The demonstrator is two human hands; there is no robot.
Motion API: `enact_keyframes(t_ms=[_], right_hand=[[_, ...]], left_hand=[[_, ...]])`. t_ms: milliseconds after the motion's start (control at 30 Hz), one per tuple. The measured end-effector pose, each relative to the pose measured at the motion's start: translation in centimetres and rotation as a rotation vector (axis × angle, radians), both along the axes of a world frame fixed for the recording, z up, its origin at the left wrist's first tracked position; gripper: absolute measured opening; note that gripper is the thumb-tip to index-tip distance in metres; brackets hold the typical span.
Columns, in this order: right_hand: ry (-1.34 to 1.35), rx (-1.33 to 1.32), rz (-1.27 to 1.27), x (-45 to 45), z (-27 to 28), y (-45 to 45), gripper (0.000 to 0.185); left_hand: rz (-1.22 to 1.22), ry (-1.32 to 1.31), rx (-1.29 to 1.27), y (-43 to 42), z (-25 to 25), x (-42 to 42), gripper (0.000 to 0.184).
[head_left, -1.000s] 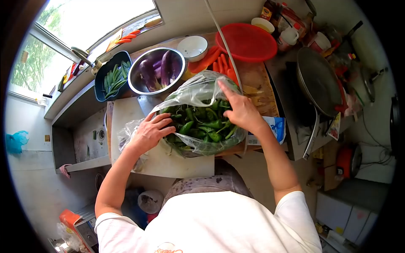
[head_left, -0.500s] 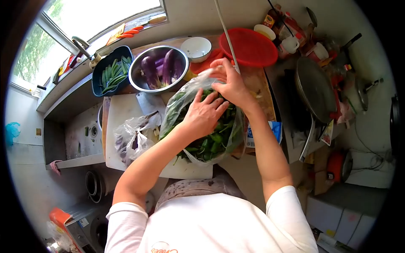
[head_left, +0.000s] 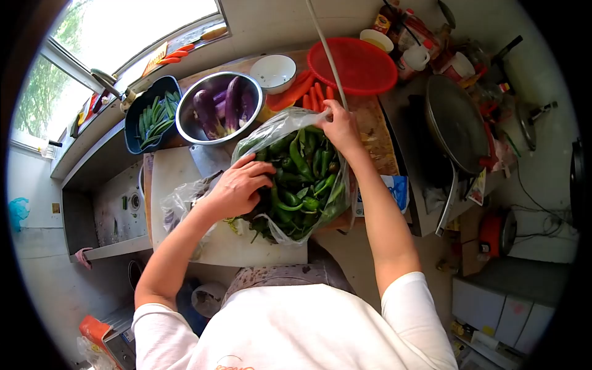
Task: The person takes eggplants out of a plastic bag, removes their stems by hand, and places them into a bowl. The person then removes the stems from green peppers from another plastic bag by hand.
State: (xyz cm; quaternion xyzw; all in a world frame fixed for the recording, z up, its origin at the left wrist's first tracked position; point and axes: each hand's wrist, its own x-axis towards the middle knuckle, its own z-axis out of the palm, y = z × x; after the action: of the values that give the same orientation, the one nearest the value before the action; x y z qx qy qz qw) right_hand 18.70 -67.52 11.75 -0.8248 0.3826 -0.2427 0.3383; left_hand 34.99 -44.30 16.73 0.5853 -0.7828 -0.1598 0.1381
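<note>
Right hand (head_left: 342, 129) pinches plastic bag (head_left: 275, 127); can't tell whether left hand (head_left: 236, 187) grips. A slip could spill green chilies (head_left: 301, 161).

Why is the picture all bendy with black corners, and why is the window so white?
Head view: the lens seems very wide, so straight edges bow and black fills the corners; head view: daylight overexposes the window, washing much of its glass white; head view: the plastic bag catches pale shine, while the green peppers inside look fairly clear.
</note>
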Motion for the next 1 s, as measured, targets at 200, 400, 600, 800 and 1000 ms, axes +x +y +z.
enact_keyframes(t_ms=[200,400,600,800,1000], right_hand=[[0.085,-0.092,-0.064,1.4,0.3,0.2,0.053],[-0.191,0.13,0.21,-1.3,4.7,0.9,0.059],[-0.275,-0.017,0.208,-4.1,8.3,3.0,0.044],[-0.352,0.12,-0.039,-7.2,9.8,4.7,0.021],[-0.312,0.204,0.353,-4.8,8.3,9.4,0.022]], left_hand=[[0.329,0.054,-0.107,-2.4,-1.9,-0.3,0.023],[0.132,-0.354,-0.208,-6.3,-2.2,-3.7,0.019],[0.076,-0.572,-0.133,-7.9,-3.0,-4.5,0.018],[0.35,0.886,0.01,-5.2,1.7,-0.8,0.027],[0.407,1.853,0.161,-1.8,2.4,-1.6,0.022]])
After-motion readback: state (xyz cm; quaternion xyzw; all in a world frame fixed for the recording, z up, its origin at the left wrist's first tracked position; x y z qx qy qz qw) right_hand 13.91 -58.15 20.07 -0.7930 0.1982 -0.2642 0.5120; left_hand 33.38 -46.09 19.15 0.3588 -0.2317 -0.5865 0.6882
